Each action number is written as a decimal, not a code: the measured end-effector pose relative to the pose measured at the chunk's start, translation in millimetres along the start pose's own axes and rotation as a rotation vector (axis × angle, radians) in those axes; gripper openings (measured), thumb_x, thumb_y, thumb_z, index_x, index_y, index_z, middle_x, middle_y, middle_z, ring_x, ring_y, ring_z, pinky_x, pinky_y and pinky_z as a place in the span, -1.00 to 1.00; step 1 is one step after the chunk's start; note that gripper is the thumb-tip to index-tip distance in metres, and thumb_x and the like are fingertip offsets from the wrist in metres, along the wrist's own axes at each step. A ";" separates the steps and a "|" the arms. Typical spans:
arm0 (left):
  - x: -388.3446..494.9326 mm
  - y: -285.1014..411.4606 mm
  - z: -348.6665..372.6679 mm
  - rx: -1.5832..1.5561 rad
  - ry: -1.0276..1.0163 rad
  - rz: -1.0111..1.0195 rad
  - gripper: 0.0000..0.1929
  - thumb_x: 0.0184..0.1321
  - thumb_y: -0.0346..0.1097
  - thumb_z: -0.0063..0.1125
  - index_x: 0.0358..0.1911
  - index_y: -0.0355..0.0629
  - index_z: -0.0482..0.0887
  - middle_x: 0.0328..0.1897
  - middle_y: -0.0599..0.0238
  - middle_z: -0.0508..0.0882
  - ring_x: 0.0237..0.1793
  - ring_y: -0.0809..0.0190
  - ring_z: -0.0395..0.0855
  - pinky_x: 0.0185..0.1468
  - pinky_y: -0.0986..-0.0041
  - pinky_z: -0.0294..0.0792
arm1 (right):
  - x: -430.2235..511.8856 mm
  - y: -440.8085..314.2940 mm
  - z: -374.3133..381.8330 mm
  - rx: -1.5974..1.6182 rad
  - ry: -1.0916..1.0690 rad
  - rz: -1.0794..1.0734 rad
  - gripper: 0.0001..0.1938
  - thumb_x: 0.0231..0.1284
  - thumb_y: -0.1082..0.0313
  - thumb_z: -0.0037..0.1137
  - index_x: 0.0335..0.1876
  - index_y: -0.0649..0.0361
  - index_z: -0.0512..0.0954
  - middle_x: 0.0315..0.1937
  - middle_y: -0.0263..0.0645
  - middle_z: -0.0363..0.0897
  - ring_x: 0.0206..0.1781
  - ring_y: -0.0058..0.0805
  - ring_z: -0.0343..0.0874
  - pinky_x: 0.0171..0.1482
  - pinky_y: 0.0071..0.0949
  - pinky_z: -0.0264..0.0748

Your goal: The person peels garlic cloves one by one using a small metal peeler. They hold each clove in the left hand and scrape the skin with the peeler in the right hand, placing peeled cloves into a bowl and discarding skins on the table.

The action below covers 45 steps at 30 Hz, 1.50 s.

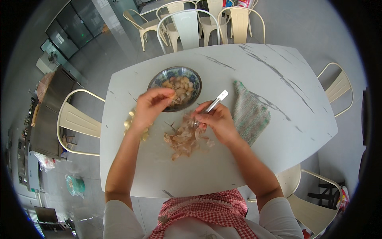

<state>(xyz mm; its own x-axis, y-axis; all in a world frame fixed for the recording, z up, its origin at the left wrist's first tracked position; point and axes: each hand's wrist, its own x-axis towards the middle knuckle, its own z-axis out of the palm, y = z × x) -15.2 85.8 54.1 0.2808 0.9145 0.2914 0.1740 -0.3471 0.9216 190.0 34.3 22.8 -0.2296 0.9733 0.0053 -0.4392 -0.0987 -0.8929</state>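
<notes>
My left hand (150, 106) is over the near-left rim of a blue-patterned bowl (195, 78), pinching what looks like a garlic clove (172, 95) between thumb and fingertips. Unpeeled and paler garlic cloves (180, 85) fill the middle of the bowl. In my right hand (219, 121) is a small metal-handled tool (219, 98), its handle pointing up and away; the fingers hide most of its working end. Below and between the hands spreads a pile of dry garlic skins (183, 140). Peeled cloves (128, 123) lie on the table, partly covered by my left wrist.
A folded grey-green cloth (250, 115) lies right of my right hand on the marble-patterned table (283, 98). Metal chairs stand around it, including one at the left (79, 119) and one at the near right (310, 209). A green bin (75, 185) sits on the floor.
</notes>
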 end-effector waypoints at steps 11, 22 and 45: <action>-67.3 -16.9 33.7 -0.421 0.020 -0.111 -0.73 0.00 -0.61 0.06 -0.17 -0.23 0.53 -0.28 0.35 0.54 -0.32 0.46 0.47 -0.28 0.67 0.35 | -0.9 0.1 0.0 0.241 -0.057 0.140 -0.82 -0.01 0.48 0.09 -0.25 0.24 0.45 -0.29 -0.22 0.53 -0.28 -0.51 0.52 -0.22 -0.59 0.47; -72.4 -19.4 34.7 -0.353 0.040 0.024 -0.72 -0.06 -0.67 0.06 -0.23 -0.26 0.52 -0.23 0.28 0.50 -0.21 0.37 0.48 -0.15 0.56 0.37 | -3.9 10.5 9.3 0.245 -0.066 0.141 -0.81 0.04 0.47 0.06 -0.20 0.30 0.44 -0.29 -0.19 0.53 -0.22 -0.49 0.53 -0.13 -0.55 0.49; -77.7 -19.2 46.4 -0.117 0.167 0.086 -0.80 -0.04 -0.58 0.12 -0.28 -0.27 0.56 -0.27 0.20 0.58 -0.27 0.34 0.56 -0.22 0.60 0.44 | -6.8 18.4 15.1 0.203 0.044 0.093 -0.82 0.05 0.46 0.05 -0.25 0.39 0.45 -0.37 -0.16 0.52 -0.32 -0.43 0.55 -0.23 -0.53 0.55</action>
<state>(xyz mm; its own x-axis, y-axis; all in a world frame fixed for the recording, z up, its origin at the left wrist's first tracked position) 3.5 11.7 1.9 0.1279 0.9075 0.4000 0.0422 -0.4080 0.9120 170.4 22.8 13.1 -0.2406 0.9658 -0.0965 -0.5848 -0.2235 -0.7798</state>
